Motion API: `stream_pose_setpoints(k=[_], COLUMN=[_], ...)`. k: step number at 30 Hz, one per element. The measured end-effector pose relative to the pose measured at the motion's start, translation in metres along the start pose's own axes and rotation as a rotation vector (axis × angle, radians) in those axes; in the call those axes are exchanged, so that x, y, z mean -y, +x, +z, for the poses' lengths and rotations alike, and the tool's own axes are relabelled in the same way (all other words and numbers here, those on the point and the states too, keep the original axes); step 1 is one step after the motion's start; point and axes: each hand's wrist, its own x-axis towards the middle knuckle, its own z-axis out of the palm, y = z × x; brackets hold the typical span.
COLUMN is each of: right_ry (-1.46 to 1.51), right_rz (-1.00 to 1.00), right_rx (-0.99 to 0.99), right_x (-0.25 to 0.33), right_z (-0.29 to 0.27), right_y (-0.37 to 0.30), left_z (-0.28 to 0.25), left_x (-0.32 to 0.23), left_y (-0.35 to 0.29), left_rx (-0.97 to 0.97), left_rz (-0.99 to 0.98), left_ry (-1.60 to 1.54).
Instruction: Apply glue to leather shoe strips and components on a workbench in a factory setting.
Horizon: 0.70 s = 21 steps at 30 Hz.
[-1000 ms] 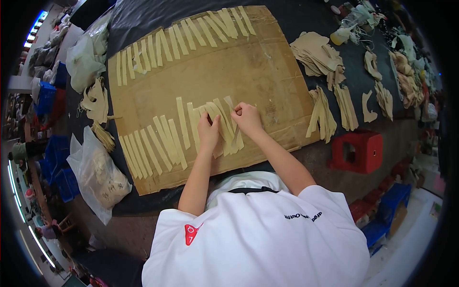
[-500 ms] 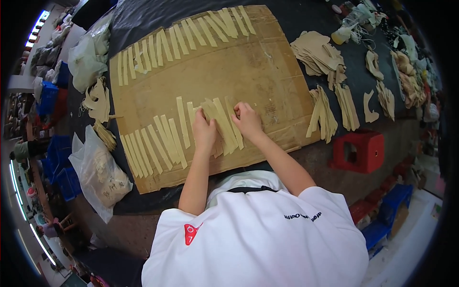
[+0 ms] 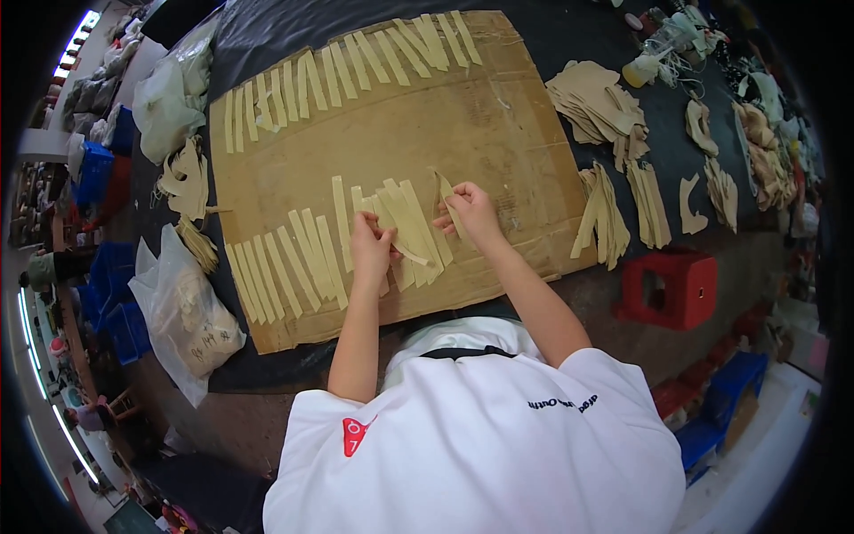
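My left hand point(image 3: 372, 246) is closed in a pinch on a pale strip point(image 3: 414, 258), whose end sticks out to the right. Beneath and beside it lies a cluster of cream-yellow strips point(image 3: 411, 209) on a brown cardboard sheet point(image 3: 294, 173). Just right of that cluster, my right hand point(image 3: 473, 214) pinches another narrow strip point(image 3: 446, 187), raised a little with its tip pointing away from me. A slanted row of single strips point(image 3: 283, 267) lies at the near left of the cardboard. Along its far edge runs a second row of strips point(image 3: 334, 76).
Right of the cardboard, bundles of strips point(image 3: 603, 218) and a stack of flat beige pieces point(image 3: 598, 102) lie on the black table cover. A red stool point(image 3: 669, 287) stands beyond the near edge. A plastic bag point(image 3: 189, 316) sits at the left.
My right hand has lifted a strip off the cardboard and moved slightly right. The left hand has shifted slightly down, and a strip now slants out from its fingers.
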Motion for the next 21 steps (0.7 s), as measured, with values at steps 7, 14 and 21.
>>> stream_pose_setpoints(k=[7, 14, 21], right_ry=[-0.272, -0.886, -0.879], right_rz=[-0.07, -0.675, -0.949], right_rx=[0.128, -0.017, -0.472], right_x=[0.031, 0.041, 0.087], right_z=[0.012, 0.027, -0.011], right_y=[-0.028, -0.047, -0.029], left_z=[-0.01, 0.024, -0.008], left_x=[-0.01, -0.025, -0.04], left_y=[-0.014, -0.034, -0.053], left_rx=[-0.037, 0.23, 0.684], left_rz=[0.236, 0.319, -0.196], left_ry=[0.293, -0.245, -0.198])
